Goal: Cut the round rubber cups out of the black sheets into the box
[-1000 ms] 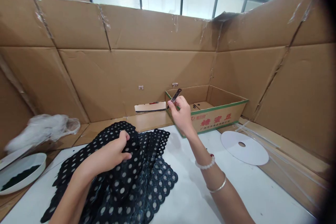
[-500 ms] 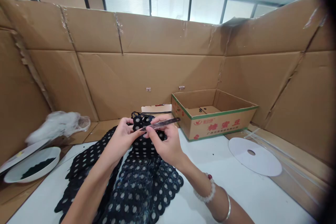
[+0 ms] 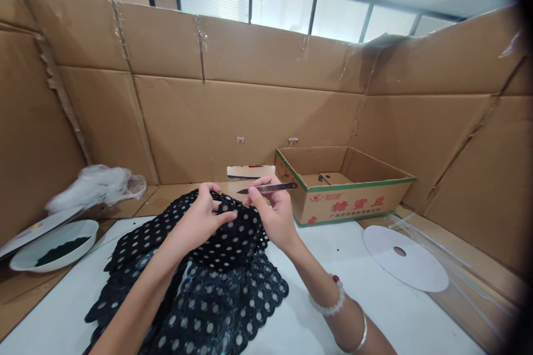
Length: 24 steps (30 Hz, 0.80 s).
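Black fabric with white polka dots [image 3: 227, 241] lies in a heap over the white table, its upper edge lifted between my hands. My left hand [image 3: 204, 213] grips that raised part, thumb in front and fingers partly behind the cloth. In my right hand [image 3: 272, 211] is a pair of dark, pointed tweezers [image 3: 270, 188], held almost level with the tip toward the left. The right hand's lower fingers are close against the cloth; whether they also pinch it is hidden.
An open cardboard box [image 3: 353, 199] with green edges stands at the back right. A white disc [image 3: 416, 266] lies right. To the left are a white bowl [image 3: 25, 259] of black material and a crumpled plastic bag [image 3: 97, 186]. Cardboard walls [image 3: 250, 116] surround the table.
The tweezers' tip has come away from my left fingers, and the tool has shifted slightly right. The raised fabric has been turned and spread wider between my hands. The view has tilted slightly.
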Available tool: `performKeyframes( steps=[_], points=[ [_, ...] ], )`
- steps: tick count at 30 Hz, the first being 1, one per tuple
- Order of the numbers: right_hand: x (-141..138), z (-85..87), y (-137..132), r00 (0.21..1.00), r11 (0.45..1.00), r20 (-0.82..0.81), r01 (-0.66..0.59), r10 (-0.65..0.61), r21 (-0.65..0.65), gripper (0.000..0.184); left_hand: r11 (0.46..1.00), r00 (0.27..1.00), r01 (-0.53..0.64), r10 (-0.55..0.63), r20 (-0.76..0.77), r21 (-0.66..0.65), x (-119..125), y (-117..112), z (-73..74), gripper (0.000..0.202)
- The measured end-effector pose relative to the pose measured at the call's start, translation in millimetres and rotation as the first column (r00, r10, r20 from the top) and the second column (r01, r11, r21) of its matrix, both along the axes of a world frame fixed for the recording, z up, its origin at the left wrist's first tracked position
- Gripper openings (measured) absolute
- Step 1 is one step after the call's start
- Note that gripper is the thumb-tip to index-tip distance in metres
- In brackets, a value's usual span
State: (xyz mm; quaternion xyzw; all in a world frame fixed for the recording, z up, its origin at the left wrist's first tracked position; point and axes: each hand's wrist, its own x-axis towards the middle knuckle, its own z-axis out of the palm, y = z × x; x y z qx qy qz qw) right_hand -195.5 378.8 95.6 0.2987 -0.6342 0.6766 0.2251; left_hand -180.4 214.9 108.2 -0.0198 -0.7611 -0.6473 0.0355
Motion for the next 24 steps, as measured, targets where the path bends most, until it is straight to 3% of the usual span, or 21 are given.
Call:
performKeyframes(
  steps=[5, 9, 12, 15, 19, 21, 24],
  points=[
    [1.3, 2.3, 3.1, 0.999, 0.999, 0.003, 0.041, -0.041, -0.023, 0.014, 0.95, 0.982, -0.033, -0.027, 0.186, 0.311, -18.1, 8.5, -14.4, 0.009],
    [-2.6, 2.7, 5.2, 0.999, 0.998, 0.032, 0.041, -0.039, -0.051, 0.016, 0.861, 0.955, -0.081, -0.077, 0.286, 0.502, -20.2, 19.7, -17.6, 0.009],
    [-3.1, 5.3, 7.9, 0.999, 0.999, 0.034, 0.041, -0.04, -0.029, 0.017, 0.808, 0.962, -0.112, -0.058, 0.267, 0.578, -11.8, 25.9, -8.6, 0.006],
    [2.9, 11.4, 13.5, 0.999, 0.995, -0.033, 0.02, -0.017, 0.099, 0.016, 0.785, 0.986, -0.096, -0.01, 0.167, 0.612, 4.2, 29.8, 6.5, 0.008],
    [18.3, 23.3, 25.9, 0.976, 0.978, -0.218, 0.044, 0.002, 0.206, 0.008, 0.814, 0.999, 0.009, -0.038, 0.037, 0.581, 31.0, 32.0, 21.7, 0.017],
    [27.0, 29.7, 32.8, 0.934, 0.973, -0.356, 0.096, -0.015, 0.211, 0.005, 0.833, 0.997, 0.071, -0.077, -0.012, 0.548, 43.2, 32.1, 24.3, 0.031],
    [39.7, 37.5, 40.0, 0.812, 0.966, -0.584, 0.167, -0.021, 0.197, 0.007, 0.888, 0.991, 0.129, -0.107, -0.074, 0.442, 56.6, 31.3, 25.3, 0.049]
  ],
)
